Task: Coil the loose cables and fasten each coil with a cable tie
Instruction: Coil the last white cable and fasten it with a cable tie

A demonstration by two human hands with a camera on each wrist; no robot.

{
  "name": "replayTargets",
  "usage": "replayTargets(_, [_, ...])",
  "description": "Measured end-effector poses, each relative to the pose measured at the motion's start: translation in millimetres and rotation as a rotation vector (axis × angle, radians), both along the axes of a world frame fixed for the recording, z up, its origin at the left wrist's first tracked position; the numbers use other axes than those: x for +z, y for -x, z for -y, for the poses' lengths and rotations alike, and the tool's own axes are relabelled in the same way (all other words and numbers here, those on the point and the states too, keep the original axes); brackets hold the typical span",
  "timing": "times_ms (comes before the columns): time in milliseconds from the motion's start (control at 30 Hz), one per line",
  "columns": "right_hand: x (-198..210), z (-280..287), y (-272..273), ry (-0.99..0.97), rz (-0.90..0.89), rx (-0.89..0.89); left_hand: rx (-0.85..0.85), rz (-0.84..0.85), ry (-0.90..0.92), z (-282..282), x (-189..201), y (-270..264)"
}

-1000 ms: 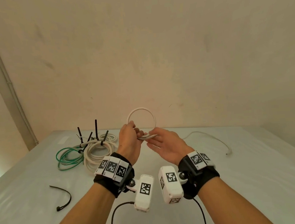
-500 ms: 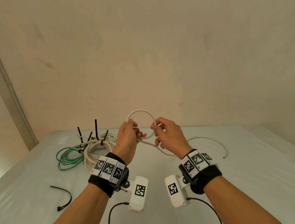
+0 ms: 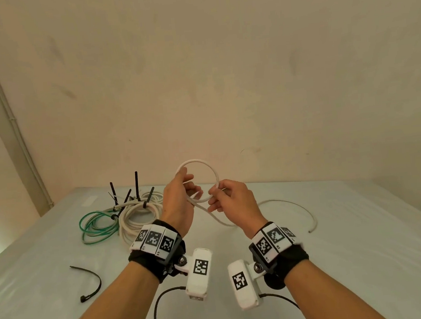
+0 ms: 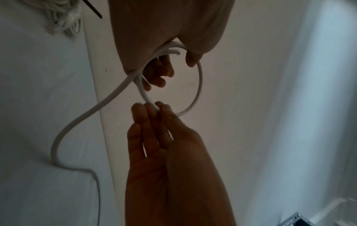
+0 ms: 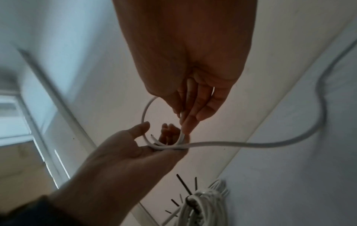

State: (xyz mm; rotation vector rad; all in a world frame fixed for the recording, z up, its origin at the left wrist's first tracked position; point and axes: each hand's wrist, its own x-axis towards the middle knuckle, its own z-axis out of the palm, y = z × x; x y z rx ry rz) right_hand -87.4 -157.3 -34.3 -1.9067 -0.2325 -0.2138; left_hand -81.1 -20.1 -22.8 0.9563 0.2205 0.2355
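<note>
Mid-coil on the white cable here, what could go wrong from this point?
1. The white cable has only one loop, held at the crossing by the left hand and pinched by the right hand; loosening either grip may let it spring open.
2. Its long tail lies curved on the table and could kink as it is drawn in.
3. The loose cable tie lies apart, so one hand must let go.

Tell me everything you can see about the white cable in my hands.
The white cable is thin, round and smooth-sheathed. One loop stands upright in the air. The left hand grips its crossing, the right hand pinches the loop's right side. The rest trails right over the table, its free end lying there.
</note>
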Motion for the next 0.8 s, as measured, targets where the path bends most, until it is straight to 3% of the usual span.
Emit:
replayTargets(200, [2,-2,-1,-0.089,-0.052,0.032,-0.035,0.018,0.11,-1,6,2])
replayTargets(367, [6,5,3,-0.305,-0.39,0.17,-0.018,0.012,0.098,1,2,-2])
replayTargets(600, [9,7,10,-0.369,-0.828,0.222,0.006,0.101,-0.16,13,-2,0])
replayTargets(800, [-4,2,-14,-0.703,-0.586,-0.01,-0.024,0.075,-0.337,9,-6,1])
